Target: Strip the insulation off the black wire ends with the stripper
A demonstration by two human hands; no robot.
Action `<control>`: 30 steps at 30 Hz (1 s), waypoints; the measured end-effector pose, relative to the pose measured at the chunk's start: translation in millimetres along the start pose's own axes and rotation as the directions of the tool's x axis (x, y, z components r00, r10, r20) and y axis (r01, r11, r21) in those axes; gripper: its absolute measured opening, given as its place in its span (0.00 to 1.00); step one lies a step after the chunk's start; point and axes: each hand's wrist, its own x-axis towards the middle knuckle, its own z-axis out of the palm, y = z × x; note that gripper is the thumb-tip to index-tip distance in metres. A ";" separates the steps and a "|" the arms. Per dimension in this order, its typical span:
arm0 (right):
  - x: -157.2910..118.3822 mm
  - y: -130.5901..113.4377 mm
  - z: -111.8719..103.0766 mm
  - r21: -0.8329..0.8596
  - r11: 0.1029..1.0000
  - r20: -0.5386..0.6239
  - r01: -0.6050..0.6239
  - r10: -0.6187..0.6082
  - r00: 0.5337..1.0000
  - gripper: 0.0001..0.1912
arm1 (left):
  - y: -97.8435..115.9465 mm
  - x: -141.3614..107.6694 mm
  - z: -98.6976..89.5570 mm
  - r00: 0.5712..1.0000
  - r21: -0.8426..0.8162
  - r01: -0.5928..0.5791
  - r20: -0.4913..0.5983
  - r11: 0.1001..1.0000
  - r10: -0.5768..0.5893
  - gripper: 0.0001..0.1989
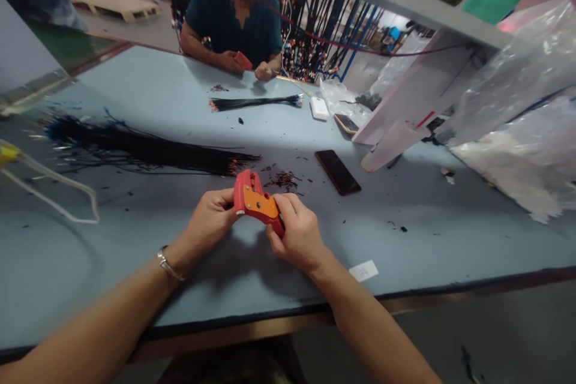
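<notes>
My right hand (297, 228) is wrapped round the handles of a red and orange wire stripper (260, 204), held above the table. My left hand (213, 214) is closed at the tool's jaw end, its fingertips partly hidden behind the red head; what they pinch does not show. Just beyond the tool lies a small heap of dark and copper-coloured offcuts (285, 180). A thick bundle of black wires (157, 147) stretches to the left, with reddish ends close to the stripper and blue and silvery ends at the far left.
Across the table (180, 288) a co-worker (234, 18) holds a red tool. Between us lies a smaller wire bundle (256, 102). To the right are a black phone (337, 172), another phone (346, 124), a white box (319, 108), a shelf post (405, 84) and plastic bags (531, 150).
</notes>
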 end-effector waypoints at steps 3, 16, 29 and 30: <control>0.2 0.4 -0.1 -0.036 0.999 0.004 0.003 -0.003 1.000 0.21 | -3.0 -0.5 0.0 1.000 0.003 -0.004 0.006 1.000 0.004 0.20; 1.7 0.3 2.9 -0.003 1.000 -0.011 -0.016 0.016 1.000 0.19 | -3.6 0.0 0.4 1.000 0.018 0.005 0.002 1.000 -0.005 0.22; 2.6 -0.5 7.3 -0.014 0.997 -0.015 -0.072 0.071 0.997 0.10 | -6.1 -3.7 5.0 0.999 -0.011 0.021 -0.028 1.000 -0.022 0.20; 2.8 -0.8 7.2 -0.019 0.997 -0.019 -0.076 0.075 0.997 0.10 | -5.3 -3.5 5.1 0.999 -0.017 0.027 -0.026 0.999 -0.027 0.20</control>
